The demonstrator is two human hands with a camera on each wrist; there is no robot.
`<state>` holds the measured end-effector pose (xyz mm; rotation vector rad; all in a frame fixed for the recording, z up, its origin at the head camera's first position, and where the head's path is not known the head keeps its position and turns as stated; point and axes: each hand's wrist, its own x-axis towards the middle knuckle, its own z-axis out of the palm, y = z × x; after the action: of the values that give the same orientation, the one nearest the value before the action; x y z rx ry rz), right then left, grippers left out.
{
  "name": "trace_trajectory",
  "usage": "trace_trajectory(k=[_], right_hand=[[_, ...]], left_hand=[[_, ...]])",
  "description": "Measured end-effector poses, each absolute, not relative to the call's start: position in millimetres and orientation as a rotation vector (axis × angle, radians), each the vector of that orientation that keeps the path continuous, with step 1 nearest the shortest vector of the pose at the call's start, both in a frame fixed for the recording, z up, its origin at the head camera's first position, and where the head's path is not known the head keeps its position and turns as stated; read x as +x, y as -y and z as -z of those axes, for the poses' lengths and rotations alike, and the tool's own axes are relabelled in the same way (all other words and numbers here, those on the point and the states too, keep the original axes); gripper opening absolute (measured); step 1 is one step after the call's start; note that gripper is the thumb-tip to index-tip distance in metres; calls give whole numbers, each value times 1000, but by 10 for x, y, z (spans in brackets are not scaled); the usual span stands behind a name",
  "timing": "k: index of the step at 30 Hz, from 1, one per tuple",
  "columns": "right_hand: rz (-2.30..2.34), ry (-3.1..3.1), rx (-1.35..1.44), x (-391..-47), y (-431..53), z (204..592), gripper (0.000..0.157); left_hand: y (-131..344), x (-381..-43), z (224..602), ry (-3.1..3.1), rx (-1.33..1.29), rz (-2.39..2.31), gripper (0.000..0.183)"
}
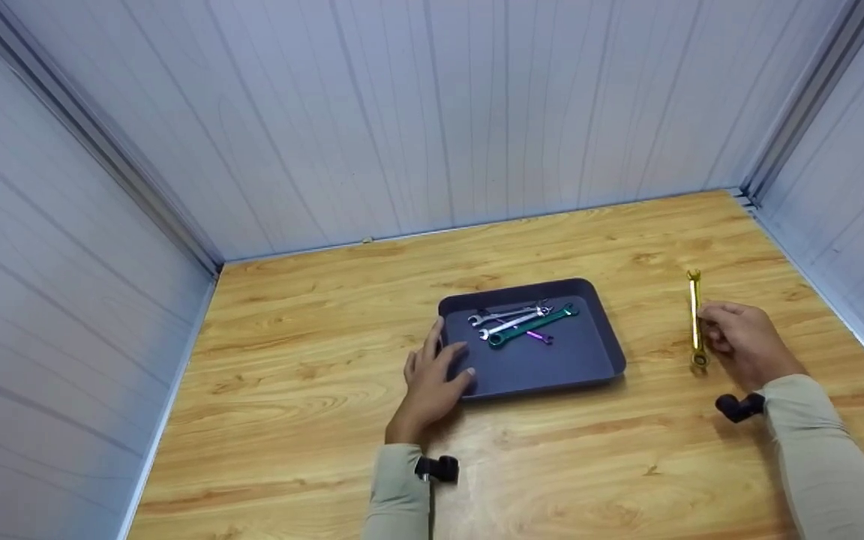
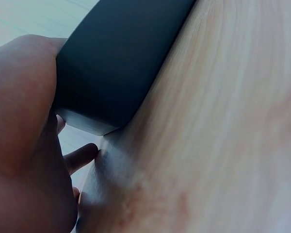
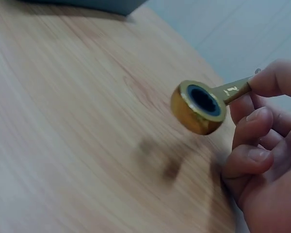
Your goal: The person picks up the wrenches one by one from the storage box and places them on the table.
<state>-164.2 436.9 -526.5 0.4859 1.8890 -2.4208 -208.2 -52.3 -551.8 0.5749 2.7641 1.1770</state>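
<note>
My right hand (image 1: 747, 337) pinches a gold ratcheting combination wrench (image 1: 695, 315) by its shaft, to the right of the dark tray (image 1: 552, 369). In the right wrist view, the wrench's ring end (image 3: 199, 107) points toward the camera and its shadow falls on the wood below. At the tray's left side, my left hand (image 1: 430, 382) holds the wall near the front corner, thumb and a finger reaching over the rim. Inside the tray lie a green wrench (image 1: 533, 327), silver wrenches (image 1: 516, 322) and a small purple wrench (image 1: 541, 337), crossing one another.
The wood-grain table (image 1: 289, 390) runs back to a pale panelled wall (image 1: 402, 120). More panels stand at the left (image 1: 49, 300) and right (image 1: 852, 195). A small yellowish bit (image 1: 367, 240) lies at the table's back edge.
</note>
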Motion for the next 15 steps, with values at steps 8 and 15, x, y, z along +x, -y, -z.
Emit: trace_trajectory(k=[8, 15], right_hand=[[2169, -2109, 527, -1617, -4575, 5249, 20], [1880, -2383, 534, -1679, -4732, 5267, 21]], left_hand=[[508, -2072, 5503, -2762, 591, -1186, 49], [512, -2068, 5488, -2766, 574, -1175, 50]])
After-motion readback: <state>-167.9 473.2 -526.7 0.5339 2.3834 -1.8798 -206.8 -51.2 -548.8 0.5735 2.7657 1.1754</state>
